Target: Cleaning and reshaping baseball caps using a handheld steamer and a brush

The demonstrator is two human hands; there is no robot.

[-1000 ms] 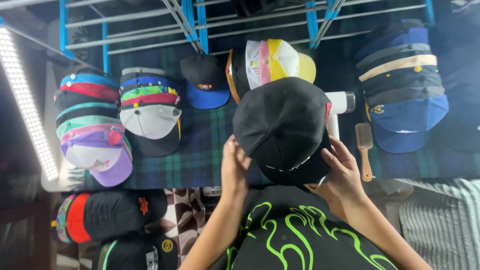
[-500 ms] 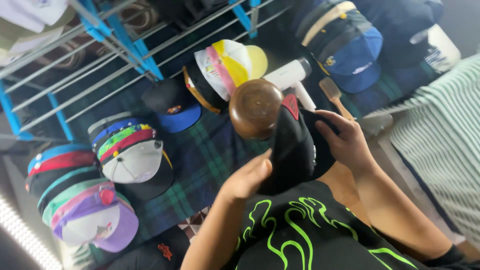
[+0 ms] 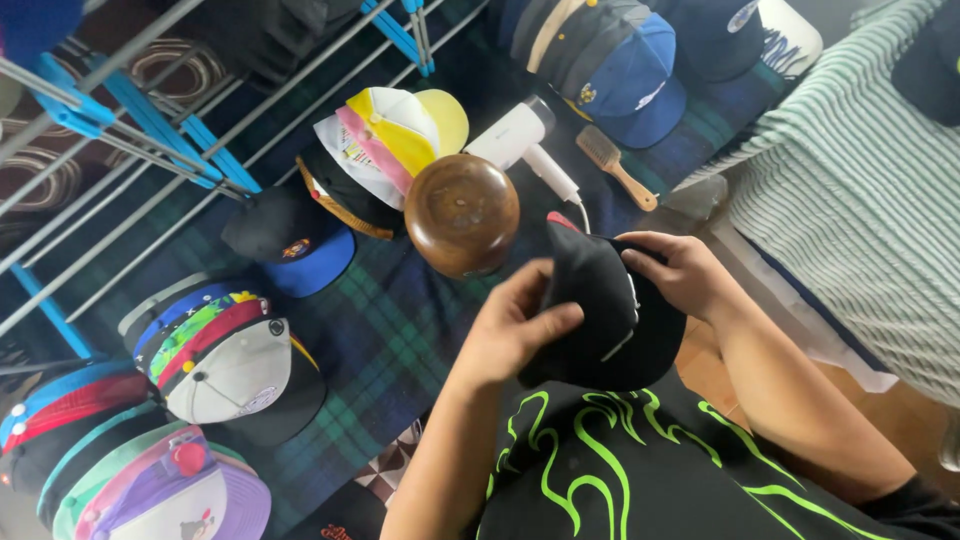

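I hold a black cap (image 3: 600,310) with both hands, close to my chest above my black shirt with green flame lines. My left hand (image 3: 510,325) grips its left side, thumb across the crown. My right hand (image 3: 680,275) grips its right edge. Just beyond the cap stands a round brown wooden cap form (image 3: 462,213), bare on top, on the dark plaid tablecloth (image 3: 390,330).
A white hand steamer (image 3: 520,140) and a wooden brush (image 3: 615,165) lie behind the form. Stacks of caps sit at left (image 3: 225,355), lower left (image 3: 150,480), back (image 3: 390,140) and upper right (image 3: 610,60). A blue-and-grey metal rack (image 3: 150,120) stands at the back; striped cloth (image 3: 870,190) lies at right.
The black cap came off the wooden form and moved down toward my body, held on its side. The view has tilted and swung right.
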